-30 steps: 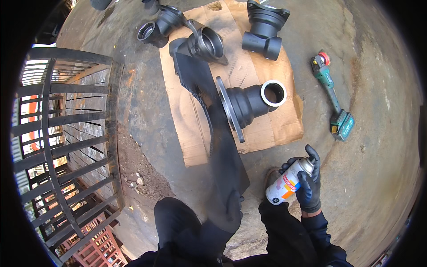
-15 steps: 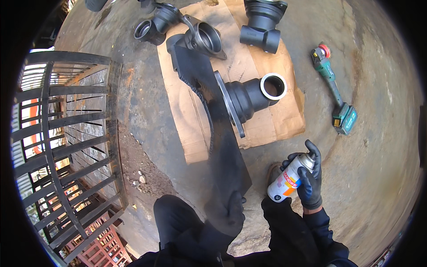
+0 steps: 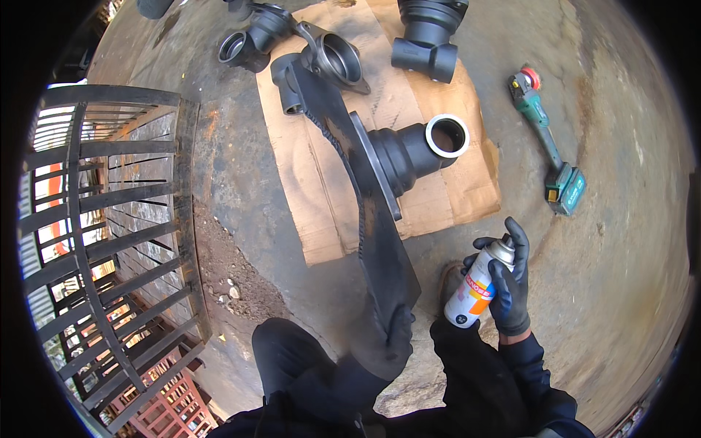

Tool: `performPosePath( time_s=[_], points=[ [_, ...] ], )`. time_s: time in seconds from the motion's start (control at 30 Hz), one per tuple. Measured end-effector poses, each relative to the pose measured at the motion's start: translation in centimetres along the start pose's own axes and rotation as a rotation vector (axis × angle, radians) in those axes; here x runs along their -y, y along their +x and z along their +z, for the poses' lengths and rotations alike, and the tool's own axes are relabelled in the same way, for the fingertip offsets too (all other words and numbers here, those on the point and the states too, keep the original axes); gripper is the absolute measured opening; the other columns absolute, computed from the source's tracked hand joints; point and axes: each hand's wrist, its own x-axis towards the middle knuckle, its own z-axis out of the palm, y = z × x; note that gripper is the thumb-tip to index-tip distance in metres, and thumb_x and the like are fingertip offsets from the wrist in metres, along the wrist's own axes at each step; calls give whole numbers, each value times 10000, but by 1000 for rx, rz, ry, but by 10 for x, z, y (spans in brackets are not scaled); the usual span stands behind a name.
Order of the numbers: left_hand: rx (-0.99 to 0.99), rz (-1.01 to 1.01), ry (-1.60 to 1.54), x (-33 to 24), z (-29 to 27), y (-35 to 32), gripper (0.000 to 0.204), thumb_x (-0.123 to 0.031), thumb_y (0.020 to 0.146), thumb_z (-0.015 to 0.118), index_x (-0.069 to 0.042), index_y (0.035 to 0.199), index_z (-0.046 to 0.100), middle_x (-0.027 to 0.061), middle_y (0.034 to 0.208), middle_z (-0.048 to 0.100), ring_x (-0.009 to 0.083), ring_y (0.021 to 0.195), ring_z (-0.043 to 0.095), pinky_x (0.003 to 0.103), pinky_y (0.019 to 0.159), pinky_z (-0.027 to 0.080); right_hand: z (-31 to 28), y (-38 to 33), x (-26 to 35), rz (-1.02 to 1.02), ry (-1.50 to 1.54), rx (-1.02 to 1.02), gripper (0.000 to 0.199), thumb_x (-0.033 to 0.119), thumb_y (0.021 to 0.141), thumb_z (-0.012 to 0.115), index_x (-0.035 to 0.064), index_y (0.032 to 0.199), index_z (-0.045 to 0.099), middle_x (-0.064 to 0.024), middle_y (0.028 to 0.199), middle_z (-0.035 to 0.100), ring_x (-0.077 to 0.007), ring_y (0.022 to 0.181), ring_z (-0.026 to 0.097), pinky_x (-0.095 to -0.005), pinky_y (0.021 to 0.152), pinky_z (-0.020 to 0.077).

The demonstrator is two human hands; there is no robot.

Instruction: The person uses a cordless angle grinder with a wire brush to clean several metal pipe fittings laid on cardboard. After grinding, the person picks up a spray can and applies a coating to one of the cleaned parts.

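Observation:
My left hand [image 3: 388, 349], in a dark glove, is closed around the near end of a long black metal bar [image 3: 387, 248]. The bar slants away over the cardboard, with a rough weld seam along its left edge and a short tube [image 3: 289, 86] at its far end. In my gloved right hand [image 3: 511, 296] is a spray can [image 3: 473, 290], held tilted with its nozzle up and a finger raised beside the top. Right beside the bar lies a black flanged pipe housing [image 3: 409, 157] with a pale ring at its mouth.
Other black castings, a flanged ring [image 3: 337, 60], an elbow [image 3: 252, 44] and a tee-shaped housing [image 3: 427, 55], lie at the far side of the cardboard [image 3: 467, 197]. A green cordless grinder [image 3: 540, 128] rests on the concrete to the right. A black slatted metal frame [image 3: 131, 197] stands at the left.
The bar has turned slightly, showing its welded edge and end tube more plainly. My left hand has shifted a little right with it. The spray can has moved slightly right and stands more upright.

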Motion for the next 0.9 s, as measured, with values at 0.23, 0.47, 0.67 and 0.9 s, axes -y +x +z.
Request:
performPosePath(
  time_s=[0.23, 0.47, 0.67, 0.9],
  points=[
    [32, -120, -106, -2, 1, 0, 353, -97, 1021, 694, 3, 1354, 633, 98, 998, 782, 195, 863, 758, 334, 772, 596, 8, 30, 24, -33, -202, 39, 773, 132, 972, 723, 168, 1657, 368, -169, 1356, 653, -270, 1041, 740, -401, 902, 635],
    [31, -14, -124, 5, 4, 0, 223, -83, 1050, 687, 3, 1252, 643, 52, 860, 717, 105, 685, 642, 278, 606, 508, 26, 57, 43, -55, -214, 101, 745, -76, 911, 726, 103, 1576, 443, -151, 1345, 635, -202, 1134, 671, -372, 1013, 577],
    [-5, 85, -124, 13, 5, 2, 164, -129, 1063, 688, 8, 1150, 666, 53, 741, 699, 96, 556, 619, 289, 503, 478, 38, 64, 45, -155, -546, 148, 839, -26, 838, 851, 91, 1570, 458, -119, 1384, 598, -175, 1204, 641, -355, 1033, 558],
    [119, -48, -113, 11, 1, -1, 388, 15, 1039, 616, 59, 1423, 583, 111, 1165, 755, 148, 960, 725, 303, 845, 596, 41, 75, 46, -71, -410, 308, 820, -84, 912, 715, 128, 1628, 377, -137, 1445, 569, -229, 1150, 700, -405, 1009, 600]
  ],
)
